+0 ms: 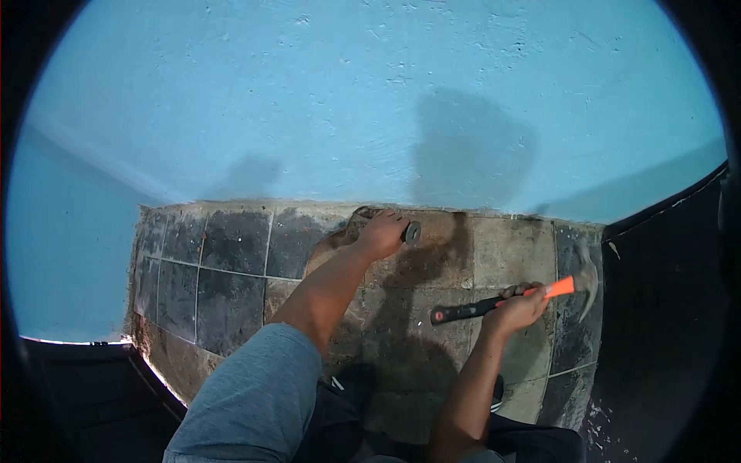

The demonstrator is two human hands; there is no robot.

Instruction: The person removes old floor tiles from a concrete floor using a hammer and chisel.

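My left hand (pixel 384 234) is closed around a chisel; only its dark round end (pixel 412 233) shows, and the rest is hidden by my fingers. This hand is low against the foot of the blue wall, over the edge of a broken dark tile (pixel 328 248). In my right hand (pixel 520 309) is a claw hammer (pixel 562 286), gripped around the orange and black handle. The metal head, slightly blurred, points right, and the black butt of the handle points left. The hammer is held above the floor, apart from the chisel.
Dark floor tiles (pixel 235 239) lie at the left, with more at the right edge (pixel 573 393). Between them is bare, stained mortar (pixel 505 251). The blue wall (pixel 324 100) rises ahead. A dark panel (pixel 664 309) stands at the right. My shoes are below.
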